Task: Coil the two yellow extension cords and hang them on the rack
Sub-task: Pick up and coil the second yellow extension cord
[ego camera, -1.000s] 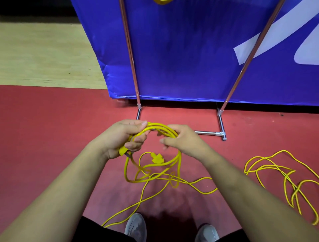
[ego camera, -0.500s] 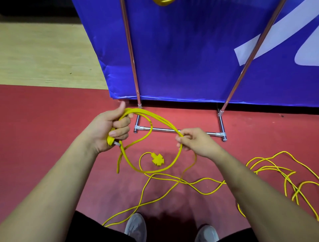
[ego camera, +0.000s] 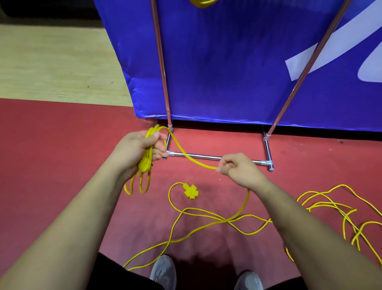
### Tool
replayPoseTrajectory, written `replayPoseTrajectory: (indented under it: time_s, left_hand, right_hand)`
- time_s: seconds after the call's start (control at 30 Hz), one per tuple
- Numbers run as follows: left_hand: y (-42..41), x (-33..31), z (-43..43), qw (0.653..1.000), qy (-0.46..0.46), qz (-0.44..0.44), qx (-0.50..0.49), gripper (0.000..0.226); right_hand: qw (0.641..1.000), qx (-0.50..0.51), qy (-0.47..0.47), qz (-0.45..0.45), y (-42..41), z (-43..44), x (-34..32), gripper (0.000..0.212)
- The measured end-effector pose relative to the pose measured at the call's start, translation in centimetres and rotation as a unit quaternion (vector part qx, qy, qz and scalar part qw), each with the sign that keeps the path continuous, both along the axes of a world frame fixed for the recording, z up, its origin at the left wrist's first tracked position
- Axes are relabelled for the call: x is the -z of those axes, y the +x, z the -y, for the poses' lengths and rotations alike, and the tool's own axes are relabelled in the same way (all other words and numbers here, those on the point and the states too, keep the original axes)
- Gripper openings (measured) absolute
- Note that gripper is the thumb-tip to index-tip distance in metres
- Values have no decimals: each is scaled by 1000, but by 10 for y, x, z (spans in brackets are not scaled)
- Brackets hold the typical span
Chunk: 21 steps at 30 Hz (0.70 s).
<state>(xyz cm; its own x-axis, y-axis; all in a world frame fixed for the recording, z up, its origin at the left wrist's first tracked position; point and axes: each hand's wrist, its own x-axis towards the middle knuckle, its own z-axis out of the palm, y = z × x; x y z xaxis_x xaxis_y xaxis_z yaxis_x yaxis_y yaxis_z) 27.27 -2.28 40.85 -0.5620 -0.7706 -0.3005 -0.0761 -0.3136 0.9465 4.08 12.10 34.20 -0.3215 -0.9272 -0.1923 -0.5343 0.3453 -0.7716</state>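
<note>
My left hand grips a small bundle of yellow cord loops with the plug end among them; two short loops hang below it. From there the yellow cord runs right to my right hand, which pinches it. Below my right hand the cord drops to the red floor and trails in loose curves, ending at a cross-shaped yellow socket block. A tangle of cord lies at the right. Another yellow coil hangs on the chrome rack, cut by the top edge.
The rack's two uprights rise in front of a blue banner. Wooden floor lies at the back left beyond the red mat. My grey shoes stand at the bottom edge beside trailing cord.
My hands have moved apart: the left has drawn the loops left and gathered them tight, the right has slid right along the cord, stretching one strand between them. The big open loop is gone.
</note>
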Motion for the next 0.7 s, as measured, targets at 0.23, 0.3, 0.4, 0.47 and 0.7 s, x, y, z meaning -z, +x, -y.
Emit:
replayPoseTrajectory:
  time_s: [0.23, 0.3, 0.4, 0.47, 0.7]
  left_hand:
    - [-19, 0, -44, 966, -8, 59, 250, 20]
    - [-18, -4, -44, 971, 17, 17, 236, 13]
    - [-15, -4, -31, 988, 59, -34, 139, 15]
    - [-13, -2, -24, 992, 80, -37, 90, 18]
    - [-4, -3, -19, 984, 112, 72, 119, 17]
  right_hand:
    - [979, -104, -62, 162, 44, 5, -66, 11]
    - [970, -54, -92, 219, 36, 6, -60, 14]
    - [969, -98, -30, 225, 13, -2, -35, 12]
    - [973, -127, 33, 191, -2, -11, -16, 15]
    - [967, -11, -50, 249, -7, -9, -20, 9]
